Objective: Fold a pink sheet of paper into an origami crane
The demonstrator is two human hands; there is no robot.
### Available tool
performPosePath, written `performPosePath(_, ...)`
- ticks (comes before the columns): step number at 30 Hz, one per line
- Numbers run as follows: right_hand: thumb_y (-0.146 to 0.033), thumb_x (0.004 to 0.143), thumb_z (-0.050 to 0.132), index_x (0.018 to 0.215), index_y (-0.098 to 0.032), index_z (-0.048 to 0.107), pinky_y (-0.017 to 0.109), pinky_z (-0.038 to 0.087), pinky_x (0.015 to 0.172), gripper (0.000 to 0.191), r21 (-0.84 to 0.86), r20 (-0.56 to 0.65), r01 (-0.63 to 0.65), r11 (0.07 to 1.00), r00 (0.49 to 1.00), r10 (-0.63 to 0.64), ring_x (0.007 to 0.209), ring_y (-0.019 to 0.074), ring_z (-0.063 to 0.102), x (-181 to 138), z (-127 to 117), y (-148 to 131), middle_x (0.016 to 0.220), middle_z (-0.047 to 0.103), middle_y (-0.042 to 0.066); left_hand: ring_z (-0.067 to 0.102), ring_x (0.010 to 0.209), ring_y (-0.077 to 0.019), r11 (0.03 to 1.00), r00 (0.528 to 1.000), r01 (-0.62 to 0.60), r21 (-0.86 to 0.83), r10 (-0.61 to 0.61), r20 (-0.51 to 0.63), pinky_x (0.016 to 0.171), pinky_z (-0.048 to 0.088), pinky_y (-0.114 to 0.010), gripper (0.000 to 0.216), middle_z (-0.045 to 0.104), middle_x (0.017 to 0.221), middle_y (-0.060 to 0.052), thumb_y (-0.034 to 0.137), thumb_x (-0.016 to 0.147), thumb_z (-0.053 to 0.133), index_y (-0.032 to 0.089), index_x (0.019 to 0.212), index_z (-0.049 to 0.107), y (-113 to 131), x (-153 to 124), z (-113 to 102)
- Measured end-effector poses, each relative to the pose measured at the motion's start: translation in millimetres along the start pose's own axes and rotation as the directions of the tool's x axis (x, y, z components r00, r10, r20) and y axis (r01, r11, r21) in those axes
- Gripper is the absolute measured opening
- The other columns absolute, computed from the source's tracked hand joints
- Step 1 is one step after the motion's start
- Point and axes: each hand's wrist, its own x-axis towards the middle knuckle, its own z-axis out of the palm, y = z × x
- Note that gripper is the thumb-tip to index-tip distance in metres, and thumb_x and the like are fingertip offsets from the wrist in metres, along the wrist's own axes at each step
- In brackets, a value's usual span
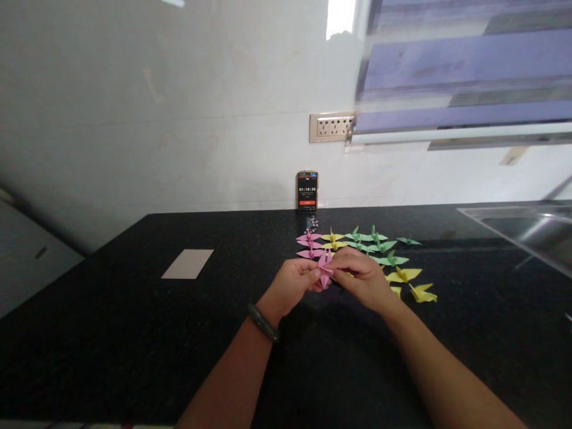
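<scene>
Both of my hands meet over the black counter [134, 333] and pinch a small pink folded paper crane [325, 271]. My left hand [292, 286], with a dark bracelet on its wrist, grips the crane from the left. My right hand [364, 279] closes on it from the right, fingers curled. Just behind my hands lie rows of finished paper cranes: pink ones [309, 244], yellow ones [404, 275] and green ones [379, 245].
A phone [307, 190] showing a timer leans against the white wall at the counter's back edge. A pale sheet of paper [187, 264] lies flat to the left. A steel sink [527, 229] sits at the right. A wall socket [330, 127] and blurred blinds are above.
</scene>
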Motion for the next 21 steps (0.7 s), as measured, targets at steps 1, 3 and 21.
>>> performPosePath(1,-0.018,0.076,0.055,0.078,-0.023,0.067,0.027,0.046,0.062,0.014,-0.004,0.001,0.018,1.0,1.0,-0.018,0.068,0.0131,0.057,0,-1,0,0.073,0.06,0.003,0.055,0.058,-0.0089,1.0,1.0,0.01,-0.019,-0.01,0.016,0.058,0.044,-0.021,0.022,0.061,0.064,-0.004,0.032,0.066,0.063,0.01,0.071,0.065,-1,0,-1)
performPosePath(3,-0.016,0.075,0.054,0.079,-0.023,0.068,0.026,0.046,0.061,0.016,-0.029,0.021,0.058,0.998,0.998,-0.058,0.069,0.013,0.057,0,-2,0,0.074,0.059,0.003,0.055,0.056,-0.0086,0.997,0.999,0.043,-0.07,-0.041,0.031,0.057,0.044,-0.021,0.021,0.062,0.063,-0.004,0.03,0.067,0.062,0.01,0.07,0.065,-2,0,-2)
performPosePath(21,-0.027,0.078,0.051,0.081,-0.018,0.059,0.023,0.044,0.051,0.013,0.071,-0.024,-0.344,0.936,0.938,0.347,0.055,0.0113,0.052,-2,12,1,0.065,0.057,0.001,0.057,0.058,-0.012,1.0,0.975,0.003,0.029,0.003,-0.224,0.058,0.045,-0.024,0.03,0.062,0.063,-0.005,0.039,0.068,0.059,0.01,0.069,0.062,-13,7,4)
